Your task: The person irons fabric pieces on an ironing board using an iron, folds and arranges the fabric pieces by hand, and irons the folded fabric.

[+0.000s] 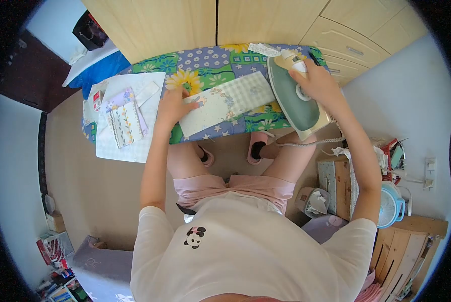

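Note:
On the patterned ironing board [205,59] lies a long folded cloth [225,103], white with gray checks and small printed figures. My left hand [175,106] rests on its left end, fingers apart and pressing it lightly. My right hand [313,80] is wrapped round the handle of a green and cream iron [291,98], which stands at the cloth's right end. Left of my left hand, a pale checked cloth [105,143] hangs over the board's front edge. Small floral cloth pieces [126,123] lie on top of it.
A small red and white box [98,99] sits at the board's left end. The iron's cord [311,143] runs off to the right. Cabinets [265,20] stand behind the board. A bin [313,201] and wooden crates [336,186] are on the floor at right.

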A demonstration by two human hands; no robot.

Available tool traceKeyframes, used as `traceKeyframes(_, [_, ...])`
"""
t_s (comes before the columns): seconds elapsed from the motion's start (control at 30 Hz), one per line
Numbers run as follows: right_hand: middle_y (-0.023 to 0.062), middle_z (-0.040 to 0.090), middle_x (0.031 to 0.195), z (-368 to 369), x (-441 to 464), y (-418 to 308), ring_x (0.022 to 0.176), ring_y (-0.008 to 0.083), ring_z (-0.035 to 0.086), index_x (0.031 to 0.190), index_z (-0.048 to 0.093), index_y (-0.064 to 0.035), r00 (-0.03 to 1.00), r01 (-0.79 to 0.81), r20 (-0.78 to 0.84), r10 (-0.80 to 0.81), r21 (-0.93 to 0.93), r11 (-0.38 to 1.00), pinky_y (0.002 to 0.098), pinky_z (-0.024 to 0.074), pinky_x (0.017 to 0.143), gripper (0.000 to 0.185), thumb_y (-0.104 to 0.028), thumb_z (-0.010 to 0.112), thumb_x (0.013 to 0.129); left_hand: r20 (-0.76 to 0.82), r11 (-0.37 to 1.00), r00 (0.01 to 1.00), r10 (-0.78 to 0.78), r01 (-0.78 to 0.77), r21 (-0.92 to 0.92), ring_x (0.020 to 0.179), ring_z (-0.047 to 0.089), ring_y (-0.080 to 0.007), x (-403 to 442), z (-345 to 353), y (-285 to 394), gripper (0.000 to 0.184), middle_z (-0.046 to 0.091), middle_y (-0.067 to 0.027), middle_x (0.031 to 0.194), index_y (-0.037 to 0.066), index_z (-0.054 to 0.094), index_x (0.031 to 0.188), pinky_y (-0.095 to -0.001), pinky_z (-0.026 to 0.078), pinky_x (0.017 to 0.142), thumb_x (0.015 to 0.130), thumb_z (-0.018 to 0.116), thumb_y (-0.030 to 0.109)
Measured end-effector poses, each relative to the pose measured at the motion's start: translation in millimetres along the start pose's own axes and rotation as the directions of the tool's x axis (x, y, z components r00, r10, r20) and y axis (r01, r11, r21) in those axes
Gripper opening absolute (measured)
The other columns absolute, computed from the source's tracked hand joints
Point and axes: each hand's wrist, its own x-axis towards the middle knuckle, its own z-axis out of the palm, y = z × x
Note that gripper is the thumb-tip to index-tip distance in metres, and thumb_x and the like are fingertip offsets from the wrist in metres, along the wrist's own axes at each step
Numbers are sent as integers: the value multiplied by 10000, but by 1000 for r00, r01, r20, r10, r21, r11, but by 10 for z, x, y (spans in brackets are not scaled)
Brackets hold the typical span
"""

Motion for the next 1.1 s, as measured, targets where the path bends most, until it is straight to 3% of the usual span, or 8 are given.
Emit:
traceKeyframes(0.1, [229,621,927,6,32,-81,864,365,604,1088,522,21,997,79,-9,-79,61,995,413,468,751,568,-480,523,820,131,990,982,-136,140,-20,859,597,-322,-70,-72,-5,423,639,-155,843,24,575,950,-391,454,731,725,677,368])
traceKeyframes(0.27, [229,623,905,172,57,-298,835,359,611,1050,542,23,986,161,28,-167,149,976,428,480,716,560,-484,521,814,-158,927,917,-367,346,-142,836,596,-348,-373,3,97,363,626,-208,848,35,569,1035,-428,453,702,809,597,317])
traceKeyframes(0.43, [209,629,917,204,106,-654,846,350,612,1071,542,4,953,228,145,-264,226,947,422,479,735,547,-471,551,799,-461,986,887,-6,-72,-153,967,538,-332,-543,224,328,366,561,-183,1052,5,489,1139,-394,436,781,843,573,201])
traceKeyframes(0.53, [192,632,932,269,216,-823,853,344,611,1078,551,-15,925,297,160,-344,259,919,413,479,743,542,-467,574,780,-576,994,814,71,-104,-24,1015,498,-321,-672,218,285,316,538,-164,1079,3,494,1113,-380,412,843,832,570,124])
traceKeyframes(0.77, [171,628,980,614,644,-1209,902,313,605,1078,590,-49,832,505,71,-550,315,804,398,478,775,541,-448,622,714,-590,953,806,-48,-140,-270,1005,502,-316,-1188,266,153,196,547,-158,1043,1,522,1013,-379,395,873,820,494,-9])
traceKeyframes(0.87, [172,627,995,656,693,-1342,910,313,604,1081,594,-47,873,415,105,-477,357,837,390,475,796,542,-433,625,702,-645,933,760,-79,-172,-317,1001,520,-271,-1222,91,119,171,560,-145,1039,-4,542,996,-356,388,879,840,472,-3])
traceKeyframes(0.93, [170,625,1003,731,741,-1331,911,311,604,1090,593,-48,866,425,103,-490,368,827,387,475,798,548,-428,628,696,-552,801,796,-247,-153,-579,1003,516,-196,-1084,-190,127,193,575,-107,1068,0,544,1037,-307,366,891,893,432,62])
traceKeyframes(1.1, [163,627,1009,733,689,-1335,907,304,607,1116,585,-53,840,447,110,-532,418,791,384,478,792,572,-424,636,683,-611,827,781,-131,-254,-502,1006,540,-187,-508,-757,243,225,601,-107,1044,-6,545,1054,-295,385,877,921,395,99])
